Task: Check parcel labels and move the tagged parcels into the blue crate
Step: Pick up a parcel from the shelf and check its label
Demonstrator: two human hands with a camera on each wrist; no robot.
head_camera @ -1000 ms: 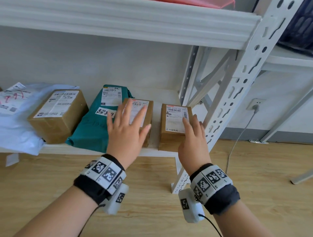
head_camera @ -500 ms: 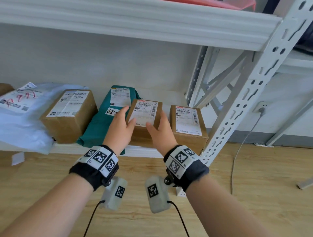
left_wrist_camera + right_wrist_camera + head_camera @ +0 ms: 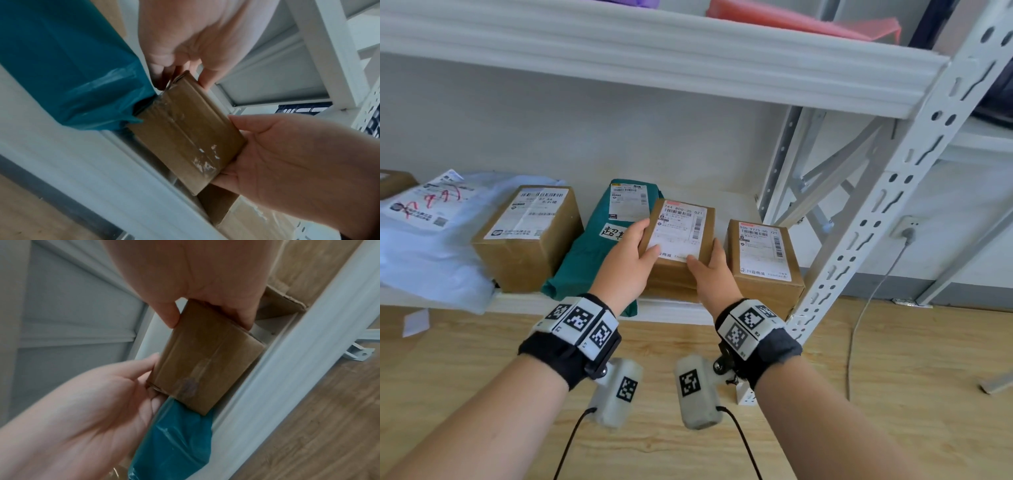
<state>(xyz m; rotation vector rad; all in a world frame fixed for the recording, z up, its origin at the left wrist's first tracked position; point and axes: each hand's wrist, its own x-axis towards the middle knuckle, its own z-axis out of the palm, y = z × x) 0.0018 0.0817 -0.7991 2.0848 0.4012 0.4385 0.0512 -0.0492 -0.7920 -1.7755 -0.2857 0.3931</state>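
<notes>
I am now gripping the small cardboard parcel [image 3: 681, 240] between both hands, left hand [image 3: 625, 263] and right hand [image 3: 714, 274], tilting it up off the shelf [image 3: 671, 310] after reaching in; its label is facing me for checking

Small box [image 3: 681, 240] label: barcode and top number line legible, fine print too small to read; near corners covered by both thumbs.
Teal bag [image 3: 599, 246] handwritten tag: right part hidden behind left hand [image 3: 625, 263].
Left-edge brown box [image 3: 393, 181]: cropped by frame, only a corner showing.
Red item on upper shelf [image 3: 808, 20]: cut off at top edge, nature unclear.
Right hand [image 3: 287, 162] fingers: hidden behind the small box in left wrist view.
Dark crate-like shape [image 3: 304, 109]: mostly blocked by shelf frame.
</notes>
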